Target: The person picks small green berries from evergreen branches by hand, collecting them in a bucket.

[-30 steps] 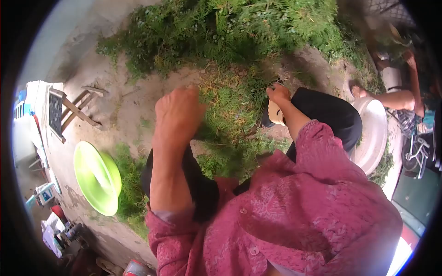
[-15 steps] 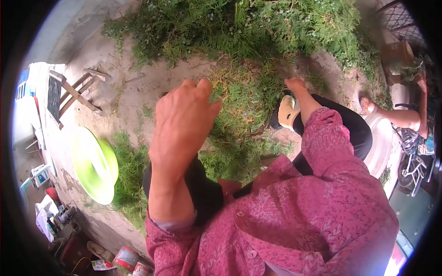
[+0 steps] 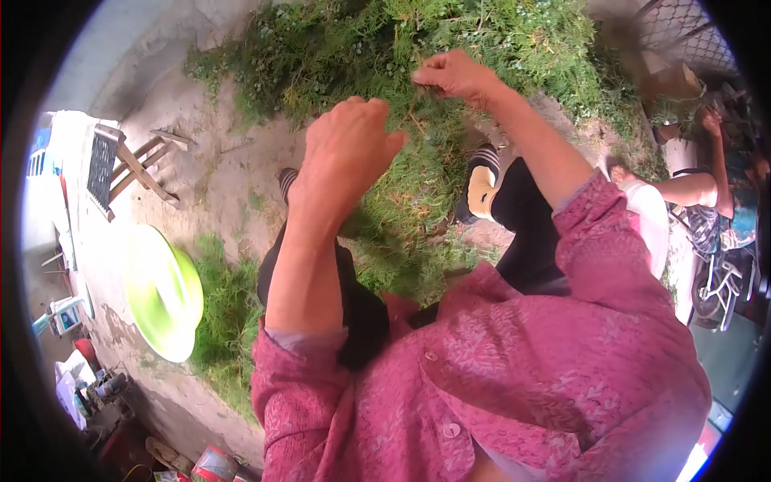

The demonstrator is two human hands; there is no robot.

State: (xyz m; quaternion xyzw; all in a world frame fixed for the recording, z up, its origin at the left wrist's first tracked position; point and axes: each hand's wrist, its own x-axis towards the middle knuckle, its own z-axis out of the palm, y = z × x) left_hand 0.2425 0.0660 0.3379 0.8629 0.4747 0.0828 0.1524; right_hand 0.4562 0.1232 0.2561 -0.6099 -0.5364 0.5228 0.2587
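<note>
My left hand (image 3: 347, 153) is raised over the ground between my knees, its back toward me and the fingers curled in. Whatever it grips is hidden behind the knuckles. Further forward, my right hand (image 3: 459, 78) has thumb and fingertips pinched together at the near edge of a big heap of evergreen branches (image 3: 337, 60) with small pale berries. What lies in that pinch is too small to make out. Below the two hands, loose green sprigs (image 3: 418, 197) are spread between my feet, some of them blurred.
At the left are a lime-green basin (image 3: 165, 297), a small wooden folding stool (image 3: 136, 169) and another bunch of greenery (image 3: 229, 313). Tins (image 3: 214, 464) and clutter line the lower left. Another person's leg (image 3: 687, 189) and hand (image 3: 710, 120) show at the right, near a parked wheeled frame (image 3: 715, 293).
My right hand has moved forward and left, from beside my right foot up to the edge of the branch heap. My left hand has shifted slightly right and forward, still closed.
</note>
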